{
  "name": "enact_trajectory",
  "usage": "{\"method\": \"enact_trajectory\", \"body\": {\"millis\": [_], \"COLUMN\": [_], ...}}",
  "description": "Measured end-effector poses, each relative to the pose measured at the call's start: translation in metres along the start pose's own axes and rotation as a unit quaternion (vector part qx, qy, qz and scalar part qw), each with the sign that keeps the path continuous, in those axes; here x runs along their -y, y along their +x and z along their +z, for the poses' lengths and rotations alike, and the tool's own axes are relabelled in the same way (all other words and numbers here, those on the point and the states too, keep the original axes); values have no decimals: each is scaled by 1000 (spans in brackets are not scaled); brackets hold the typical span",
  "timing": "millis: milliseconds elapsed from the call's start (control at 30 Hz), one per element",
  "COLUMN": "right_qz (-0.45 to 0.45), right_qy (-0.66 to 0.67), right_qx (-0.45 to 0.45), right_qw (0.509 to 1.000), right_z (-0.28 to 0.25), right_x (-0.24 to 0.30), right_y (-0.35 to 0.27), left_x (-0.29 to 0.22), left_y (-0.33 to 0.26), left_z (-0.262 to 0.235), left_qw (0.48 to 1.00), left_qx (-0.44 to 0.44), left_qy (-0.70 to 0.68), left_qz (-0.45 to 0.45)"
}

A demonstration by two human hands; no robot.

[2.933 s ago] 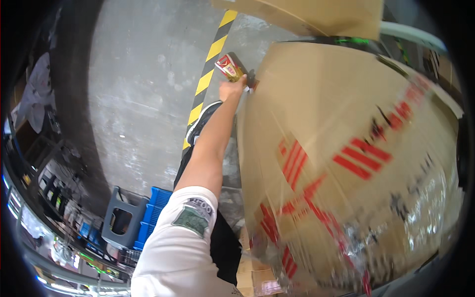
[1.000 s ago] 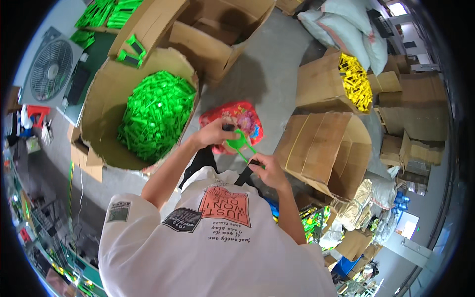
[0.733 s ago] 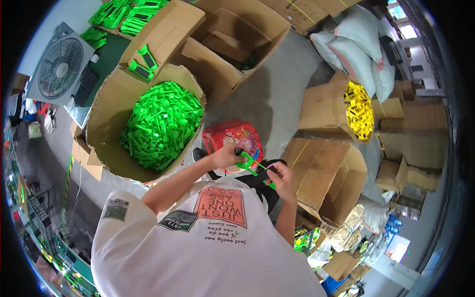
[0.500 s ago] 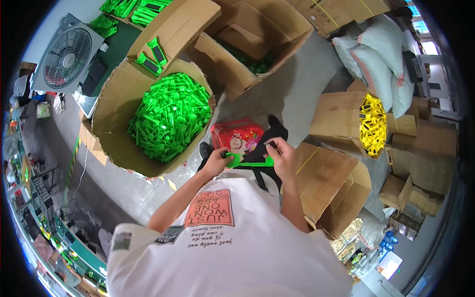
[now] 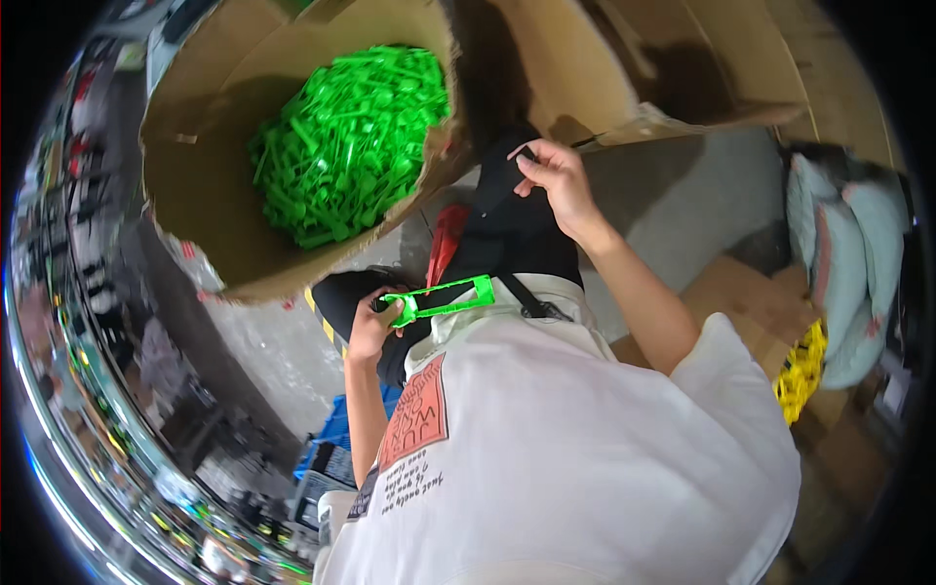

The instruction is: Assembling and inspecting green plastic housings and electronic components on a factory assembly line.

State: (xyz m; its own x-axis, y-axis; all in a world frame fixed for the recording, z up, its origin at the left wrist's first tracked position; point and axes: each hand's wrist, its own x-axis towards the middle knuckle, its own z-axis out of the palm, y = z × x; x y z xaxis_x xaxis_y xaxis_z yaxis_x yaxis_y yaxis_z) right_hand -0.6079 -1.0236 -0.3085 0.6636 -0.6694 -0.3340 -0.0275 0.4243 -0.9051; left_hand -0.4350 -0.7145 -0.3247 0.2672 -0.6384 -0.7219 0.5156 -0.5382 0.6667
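Note:
My left hand (image 5: 369, 328) is closed around one end of a bright green plastic frame (image 5: 480, 292). The frame is long and narrow with an open middle, and lies level in front of my shirt. Farther forward and to the right, my right hand (image 5: 558, 183) is raised off the frame, over my dark trousers. Its fingers are curled, with a small dark spot at the tips; what they pinch, if anything, I cannot make out. Beyond my left hand a large cardboard box (image 5: 200, 210) holds a heap of green plastic pieces (image 5: 351, 136).
Another open cardboard box (image 5: 575, 73) stands at the far right. A red thing (image 5: 447, 244) shows beside my leg. Stacked pale sacks (image 5: 838, 283) and yellow pieces (image 5: 801, 375) lie at the right. A blue crate (image 5: 331, 439) stands near my left forearm; a cluttered bench runs along the left.
My right hand has let go of the green frame and moved forward and up. The left hand keeps hold of it. The view has turned and come closer to the boxes.

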Motion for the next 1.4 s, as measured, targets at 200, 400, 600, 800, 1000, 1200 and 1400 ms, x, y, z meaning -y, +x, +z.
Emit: {"method": "enact_trajectory", "body": {"millis": [200, 400, 600, 800, 1000, 1200, 1400], "right_qz": [-72, -269, -390, -440, -307, -218, -193], "right_qy": [64, -48, -164, -226, -168, -107, -141], "right_qx": [-8, -51, -51, -33, 19, 105, 102], "right_qw": [995, 961, 905, 869, 937, 964, 966], "right_z": [38, 56, 93, 116, 143, 163, 173], "right_x": [-27, -11, -15, -23, -9, -7, -21], "right_y": [-37, -110, -131, -104, -71, -33, -22], "left_x": [56, 47, 15, 7, 0, -12, -21], "left_y": [3, -26, -50, -44, -12, 5, 10], "left_z": [23, 70, 84, 80, 67, 47, 51], "left_qw": [977, 940, 922, 894, 857, 862, 883], "left_qx": [-109, -225, -168, -225, -264, -279, -276], "left_qy": [-110, -144, -162, -212, -308, -292, -267], "left_qz": [144, 213, 307, 324, 318, 305, 270]}}
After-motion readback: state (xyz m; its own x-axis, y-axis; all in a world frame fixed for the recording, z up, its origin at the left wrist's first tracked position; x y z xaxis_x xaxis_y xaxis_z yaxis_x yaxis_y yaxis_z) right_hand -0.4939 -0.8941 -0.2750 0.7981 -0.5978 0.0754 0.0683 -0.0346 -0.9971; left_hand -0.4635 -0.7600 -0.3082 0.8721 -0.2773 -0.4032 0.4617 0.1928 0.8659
